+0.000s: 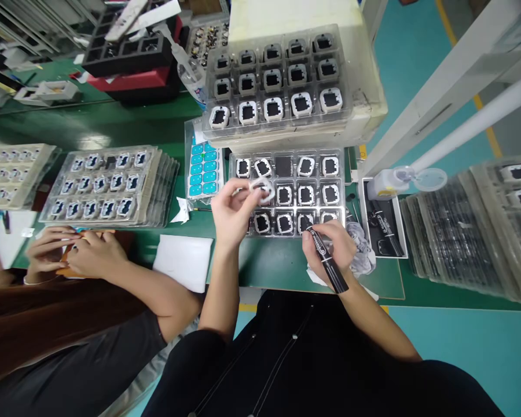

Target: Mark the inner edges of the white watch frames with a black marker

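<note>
Pinched in my left hand [234,208] is a white square plastic frame [264,189] with rounded corners, held above the left part of a clear tray [342,200]. My right hand [332,249] grips a black marker pen [329,260], its tip pointing up toward the tray's front row. Whether the pen is capped I cannot tell. Several white frames with black inserts [305,195] sit in the tray's pockets. One back-row pocket shows only a dark square [283,166]. My left hand covers the pockets at the tray's left side.
Behind stands a tilted stack of filled trays [272,84]. A sheet of blue stickers [203,169] lies left of the tray. To the right are a white box [404,243], a dispenser bottle [388,182] and more stacked trays [455,231]. A co-worker's hands [91,255] work at left.
</note>
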`<action>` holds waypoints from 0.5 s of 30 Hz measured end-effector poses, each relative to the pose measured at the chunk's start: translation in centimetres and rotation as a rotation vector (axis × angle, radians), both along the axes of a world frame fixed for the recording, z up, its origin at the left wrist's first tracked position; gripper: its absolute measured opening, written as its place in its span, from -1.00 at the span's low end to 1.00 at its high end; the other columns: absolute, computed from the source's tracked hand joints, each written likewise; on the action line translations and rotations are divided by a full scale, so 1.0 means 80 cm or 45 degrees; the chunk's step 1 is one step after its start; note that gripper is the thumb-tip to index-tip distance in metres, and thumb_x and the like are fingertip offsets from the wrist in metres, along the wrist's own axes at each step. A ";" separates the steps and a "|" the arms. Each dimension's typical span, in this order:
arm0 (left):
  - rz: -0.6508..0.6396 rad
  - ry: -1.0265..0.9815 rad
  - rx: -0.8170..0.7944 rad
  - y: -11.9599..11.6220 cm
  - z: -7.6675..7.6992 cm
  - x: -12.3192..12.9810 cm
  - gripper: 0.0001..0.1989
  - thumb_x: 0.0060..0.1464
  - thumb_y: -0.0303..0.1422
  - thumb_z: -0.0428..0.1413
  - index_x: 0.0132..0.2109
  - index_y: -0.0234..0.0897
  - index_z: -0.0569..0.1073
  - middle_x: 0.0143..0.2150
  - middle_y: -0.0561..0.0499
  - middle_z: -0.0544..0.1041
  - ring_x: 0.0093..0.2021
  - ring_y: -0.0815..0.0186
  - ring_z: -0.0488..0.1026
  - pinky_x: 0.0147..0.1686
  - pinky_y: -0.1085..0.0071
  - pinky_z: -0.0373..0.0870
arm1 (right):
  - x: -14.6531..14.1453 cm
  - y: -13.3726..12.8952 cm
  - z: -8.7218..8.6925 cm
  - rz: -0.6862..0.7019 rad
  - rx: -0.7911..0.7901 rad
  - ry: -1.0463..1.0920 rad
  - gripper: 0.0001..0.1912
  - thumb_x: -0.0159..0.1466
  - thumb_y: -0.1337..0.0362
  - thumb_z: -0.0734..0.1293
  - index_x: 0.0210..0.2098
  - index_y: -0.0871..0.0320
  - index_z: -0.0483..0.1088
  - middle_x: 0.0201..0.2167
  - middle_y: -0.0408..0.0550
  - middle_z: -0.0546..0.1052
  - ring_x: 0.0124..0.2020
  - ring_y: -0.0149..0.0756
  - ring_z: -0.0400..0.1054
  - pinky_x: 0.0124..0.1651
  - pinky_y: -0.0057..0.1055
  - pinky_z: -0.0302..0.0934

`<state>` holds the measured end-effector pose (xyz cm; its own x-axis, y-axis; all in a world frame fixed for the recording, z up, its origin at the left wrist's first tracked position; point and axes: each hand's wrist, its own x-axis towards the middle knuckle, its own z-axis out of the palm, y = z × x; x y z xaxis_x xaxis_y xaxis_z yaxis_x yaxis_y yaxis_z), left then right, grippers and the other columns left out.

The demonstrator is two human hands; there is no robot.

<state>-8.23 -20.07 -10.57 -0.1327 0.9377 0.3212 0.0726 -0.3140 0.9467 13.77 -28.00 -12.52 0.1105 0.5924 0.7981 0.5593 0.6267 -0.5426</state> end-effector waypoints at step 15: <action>-0.293 -0.473 -0.556 -0.109 -0.044 0.048 -0.42 0.32 -0.01 0.54 0.27 -0.12 0.54 -0.10 -0.05 0.83 -0.33 0.21 0.80 -0.28 0.29 0.81 | -0.003 -0.016 0.000 0.077 -0.349 0.200 -0.83 0.52 0.22 0.54 0.07 -0.01 0.56 -0.25 -0.14 0.70 -0.35 -0.23 0.64 -0.29 -0.27 0.63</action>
<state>-4.39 -28.82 -14.07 0.0593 0.9901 -0.1275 -0.3104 0.1396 0.9403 13.55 -29.31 -12.48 0.1776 0.7920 0.5841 0.4216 0.4750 -0.7724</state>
